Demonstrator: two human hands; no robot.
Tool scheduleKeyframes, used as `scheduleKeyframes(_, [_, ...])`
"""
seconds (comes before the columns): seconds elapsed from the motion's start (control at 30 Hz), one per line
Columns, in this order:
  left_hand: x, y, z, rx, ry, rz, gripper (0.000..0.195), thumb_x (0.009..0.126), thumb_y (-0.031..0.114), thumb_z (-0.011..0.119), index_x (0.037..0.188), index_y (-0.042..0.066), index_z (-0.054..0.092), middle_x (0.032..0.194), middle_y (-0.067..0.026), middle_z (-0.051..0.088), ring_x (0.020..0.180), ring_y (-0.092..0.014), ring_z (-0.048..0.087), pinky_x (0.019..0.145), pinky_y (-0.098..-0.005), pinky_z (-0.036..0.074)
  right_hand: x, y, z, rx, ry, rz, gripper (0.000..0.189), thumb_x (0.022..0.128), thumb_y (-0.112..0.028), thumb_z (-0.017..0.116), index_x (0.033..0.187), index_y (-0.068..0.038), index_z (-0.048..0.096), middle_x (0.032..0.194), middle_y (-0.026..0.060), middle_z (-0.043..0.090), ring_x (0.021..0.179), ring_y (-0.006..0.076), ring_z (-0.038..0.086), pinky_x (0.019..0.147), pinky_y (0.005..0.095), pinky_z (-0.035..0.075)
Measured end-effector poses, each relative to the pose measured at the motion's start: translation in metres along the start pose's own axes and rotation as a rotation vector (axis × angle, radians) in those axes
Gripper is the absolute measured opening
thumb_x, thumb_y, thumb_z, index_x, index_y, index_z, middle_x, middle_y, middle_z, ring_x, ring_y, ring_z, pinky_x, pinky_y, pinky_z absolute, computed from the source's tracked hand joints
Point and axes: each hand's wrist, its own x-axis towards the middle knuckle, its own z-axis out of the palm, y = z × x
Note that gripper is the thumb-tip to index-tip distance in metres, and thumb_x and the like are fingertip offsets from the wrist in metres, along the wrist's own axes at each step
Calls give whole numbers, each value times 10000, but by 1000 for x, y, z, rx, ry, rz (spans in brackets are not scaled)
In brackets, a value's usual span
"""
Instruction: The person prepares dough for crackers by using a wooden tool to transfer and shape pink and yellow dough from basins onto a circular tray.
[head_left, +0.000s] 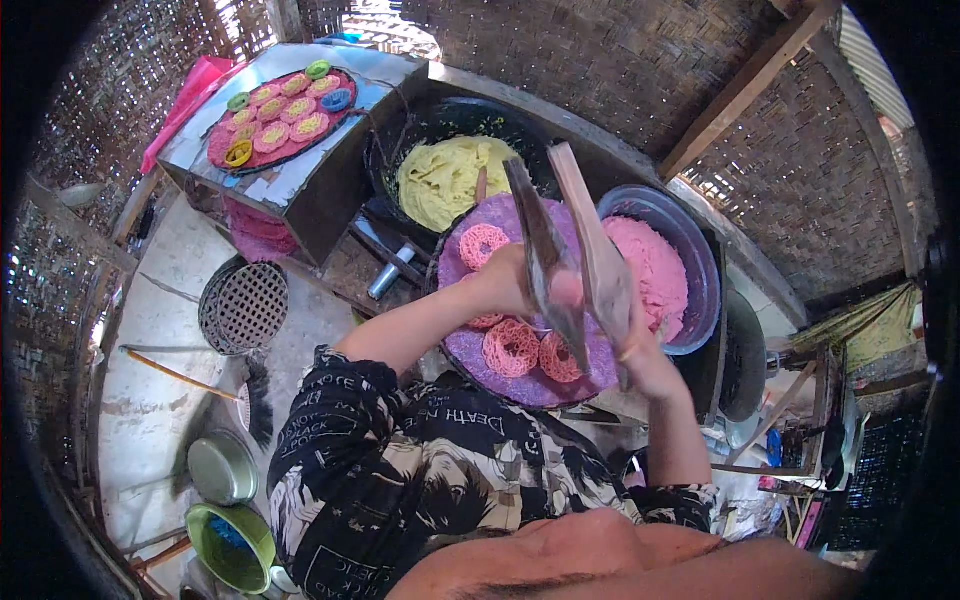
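A two-armed wooden press (592, 232), with pink dough showing between its arms, is held over a round tray with a purple sheet (472, 360). My right hand (649, 364) is closed round the lower end of the lighter arm. My left hand (510, 281) is at the darker arm, its fingers mostly hidden behind the wood. Several pink lacy dough rings (511, 348) lie on the tray, some partly covered by my left hand and the press. Right of the tray is a tub (709, 300) of pink dough (652, 274); beyond it, yellow dough (442, 180) fills a dark basin.
On a box at the upper left stands a tray (217, 154) of pink and yellow lacy rounds with small coloured moulds. A metal cylinder (390, 272) lies left of my tray. Stacked baskets (244, 307), a brush (255, 405), a metal pot (221, 466) and a green basin (232, 547) are at left.
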Motion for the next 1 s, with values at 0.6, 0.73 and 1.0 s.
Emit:
scheduleKeyframes(0.6, [82, -24, -11, -1936, -133, -124, 509, 787, 430, 524, 1097, 29, 477, 1019, -128, 543, 1065, -300, 465, 894, -439, 365, -10, 41, -80, 409, -355, 831, 1052, 663, -789, 198, 1212, 100, 325, 1069, 219, 514, 926, 315, 540, 843, 401, 398])
scheduleKeyframes(0.73, [78, -46, -1, -1979, 21, -226, 561, 788, 570, 411, 881, 40, 571, 890, -138, 575, 966, -310, 515, 813, -434, 420, -1, 44, -84, 342, -284, 895, 954, 718, -727, 281, 1151, 117, 386, 977, 214, 551, 820, 281, 575, 717, 340, 460])
scheduleKeyframes(1.0, [63, -56, -4, -1911, 175, -207, 559, 800, 574, 378, 779, 66, 608, 807, -94, 570, 837, -298, 553, 755, -405, 451, 4, 50, -76, 267, -173, 929, 655, 786, -615, 363, 1051, -27, 477, 825, 78, 541, 679, 174, 557, 564, 262, 453])
